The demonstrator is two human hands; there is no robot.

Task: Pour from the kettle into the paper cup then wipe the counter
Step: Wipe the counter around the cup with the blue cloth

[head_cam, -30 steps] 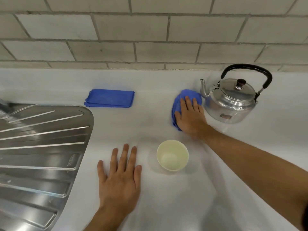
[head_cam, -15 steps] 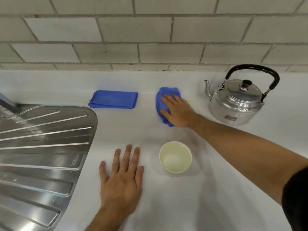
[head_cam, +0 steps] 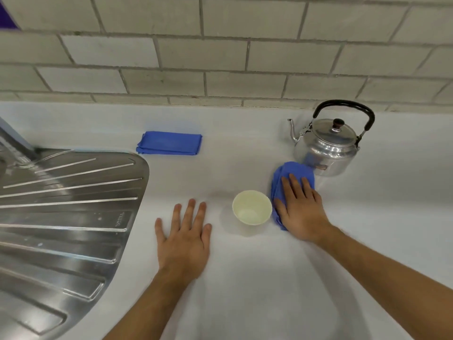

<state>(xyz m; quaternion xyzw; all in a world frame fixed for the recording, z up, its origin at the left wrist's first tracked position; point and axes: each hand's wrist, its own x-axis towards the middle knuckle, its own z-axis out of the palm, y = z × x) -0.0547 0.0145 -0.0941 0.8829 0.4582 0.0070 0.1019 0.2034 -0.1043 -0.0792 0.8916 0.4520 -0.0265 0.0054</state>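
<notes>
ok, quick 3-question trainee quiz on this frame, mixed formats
1. True or false: the kettle stands upright with its lid on.
2. Which hand presses the crumpled cloth on the counter? A) left hand B) right hand C) neither
3. Fill in: the second blue cloth, the folded cloth, lies just behind the steel ____.

Key: 1 true. 2 B; the left hand lies flat and empty, left of the cup. 3 drainboard.
</notes>
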